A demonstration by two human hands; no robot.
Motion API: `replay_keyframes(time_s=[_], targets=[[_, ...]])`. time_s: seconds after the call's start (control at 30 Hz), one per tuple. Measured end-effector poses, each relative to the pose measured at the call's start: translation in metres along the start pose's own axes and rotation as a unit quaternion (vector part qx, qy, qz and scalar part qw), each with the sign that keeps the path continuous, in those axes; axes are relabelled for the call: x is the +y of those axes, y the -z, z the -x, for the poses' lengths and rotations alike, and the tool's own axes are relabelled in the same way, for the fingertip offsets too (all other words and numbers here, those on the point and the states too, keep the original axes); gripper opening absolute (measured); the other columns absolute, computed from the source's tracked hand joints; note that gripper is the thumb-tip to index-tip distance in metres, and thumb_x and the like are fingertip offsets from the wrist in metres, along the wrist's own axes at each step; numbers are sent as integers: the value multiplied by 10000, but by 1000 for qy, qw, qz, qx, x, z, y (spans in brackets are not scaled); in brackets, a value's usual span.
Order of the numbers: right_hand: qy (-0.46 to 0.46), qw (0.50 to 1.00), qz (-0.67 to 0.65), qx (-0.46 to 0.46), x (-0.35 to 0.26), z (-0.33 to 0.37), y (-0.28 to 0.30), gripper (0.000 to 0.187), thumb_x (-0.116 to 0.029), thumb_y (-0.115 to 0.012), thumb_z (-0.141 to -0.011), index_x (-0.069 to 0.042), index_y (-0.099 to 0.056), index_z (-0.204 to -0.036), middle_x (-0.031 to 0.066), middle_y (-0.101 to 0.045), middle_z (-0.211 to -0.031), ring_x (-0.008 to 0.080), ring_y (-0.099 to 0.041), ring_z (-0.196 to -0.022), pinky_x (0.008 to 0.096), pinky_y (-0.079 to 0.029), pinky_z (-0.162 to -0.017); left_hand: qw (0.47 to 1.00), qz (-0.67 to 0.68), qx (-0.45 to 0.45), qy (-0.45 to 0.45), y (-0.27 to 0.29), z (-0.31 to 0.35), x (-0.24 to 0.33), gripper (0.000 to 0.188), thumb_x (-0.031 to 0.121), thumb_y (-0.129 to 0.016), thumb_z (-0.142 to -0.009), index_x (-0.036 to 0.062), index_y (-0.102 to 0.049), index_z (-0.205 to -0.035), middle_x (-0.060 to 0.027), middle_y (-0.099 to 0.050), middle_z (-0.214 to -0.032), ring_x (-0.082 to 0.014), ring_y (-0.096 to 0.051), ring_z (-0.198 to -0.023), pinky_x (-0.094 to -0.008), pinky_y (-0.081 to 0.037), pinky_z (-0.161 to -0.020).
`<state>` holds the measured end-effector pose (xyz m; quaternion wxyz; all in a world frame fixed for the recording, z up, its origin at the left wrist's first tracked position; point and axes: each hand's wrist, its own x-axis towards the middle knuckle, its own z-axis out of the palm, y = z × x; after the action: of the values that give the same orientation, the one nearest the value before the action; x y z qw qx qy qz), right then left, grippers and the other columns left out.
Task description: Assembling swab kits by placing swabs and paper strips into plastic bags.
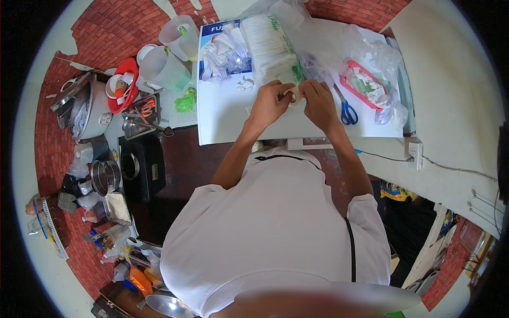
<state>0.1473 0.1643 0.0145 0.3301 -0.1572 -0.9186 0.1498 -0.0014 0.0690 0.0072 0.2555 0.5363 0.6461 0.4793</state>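
Note:
Over the near middle of the white table point(233, 124), my left hand point(269, 107) and my right hand point(319, 106) come close together. Between them is a small pale roll point(294, 96) that looks like tape. My left fingers are closed round its left side. On its right side, the fingers of my right hand are pinched together, and whatever lies in that pinch is too small to make out. Just beyond my hands lies a long plastic-wrapped pack point(270, 47) of white goods with green print. Blue-handled scissors point(347, 112) rest right of my right hand.
A pink basket point(366, 85) with crumpled wrapping sits at the table's right. Clear plastic cutlery point(227, 55) lies at the left, beside translucent pitchers point(165, 69). Further left are a red basin point(123, 87) and a black appliance point(151, 167). A wall socket point(415, 155) holds a plugged cord.

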Motion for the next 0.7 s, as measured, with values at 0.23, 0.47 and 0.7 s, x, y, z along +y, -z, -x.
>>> replay_keyframes(time_s=[0.23,0.47,0.7], targets=[[-18,999,-30,8,-1,5,0,267,117,-502,-652,-46,-469,-861,107,-495,-840,321,-504,-802,389,-384,-718,996,74,17,49,-9,3,2,270,22,-604,-811,-57,-668,-1061,-146,-633,-771,-187,-615,-564,-292,-486,-551],[-24,999,-42,-23,-1,12,3,278,112,-503,-654,-44,-473,-882,79,-478,-837,279,-510,-800,360,-381,-715,982,169,-3,85,-13,8,-4,224,-6,-564,-867,-84,-643,-1062,-80,-653,-756,-123,-617,-581,-252,-488,-542],[-44,986,-160,25,-9,21,0,229,134,-526,-759,-7,-506,-939,121,-527,-873,312,-539,-784,394,-448,-711,977,157,13,142,17,0,-31,240,52,-588,-853,-100,-653,-1026,-90,-662,-724,-118,-614,-532,-243,-475,-510]])
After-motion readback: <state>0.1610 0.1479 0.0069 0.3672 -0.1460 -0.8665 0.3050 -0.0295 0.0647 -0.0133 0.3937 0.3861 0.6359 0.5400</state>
